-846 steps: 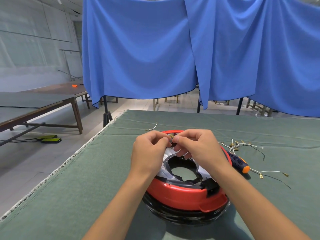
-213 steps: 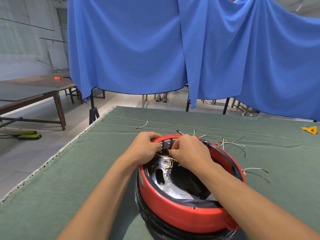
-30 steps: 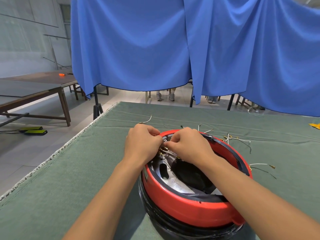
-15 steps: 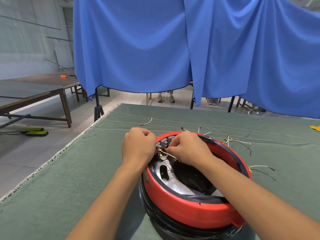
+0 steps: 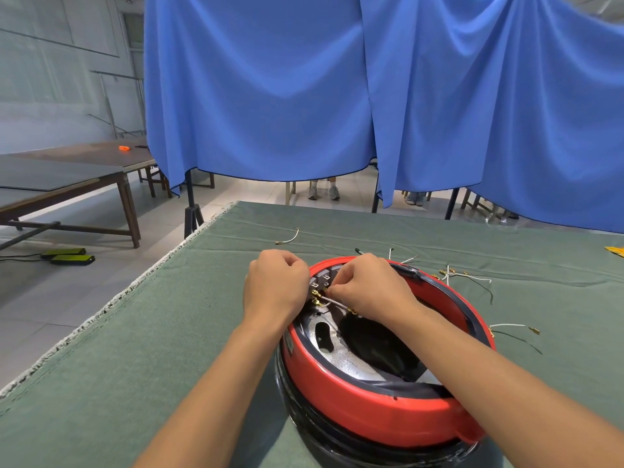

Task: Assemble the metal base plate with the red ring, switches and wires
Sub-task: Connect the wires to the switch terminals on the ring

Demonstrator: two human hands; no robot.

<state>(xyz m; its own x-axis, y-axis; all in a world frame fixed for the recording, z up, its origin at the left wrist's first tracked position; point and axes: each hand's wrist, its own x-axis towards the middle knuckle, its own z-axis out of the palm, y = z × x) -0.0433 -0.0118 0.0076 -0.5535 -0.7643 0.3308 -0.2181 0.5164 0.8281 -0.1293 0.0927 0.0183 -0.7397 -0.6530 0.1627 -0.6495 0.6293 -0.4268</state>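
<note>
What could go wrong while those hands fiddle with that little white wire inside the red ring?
The right hand pinches a thin white wire by its brass terminals; a hard tug might bend one or pull it loose. The red ring sits tilted on the black part, so pressing may shift it. The spare wires on the green cloth could snag an arm.

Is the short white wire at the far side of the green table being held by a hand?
No, the short white wire lies alone on the green cloth-covered table.
</note>
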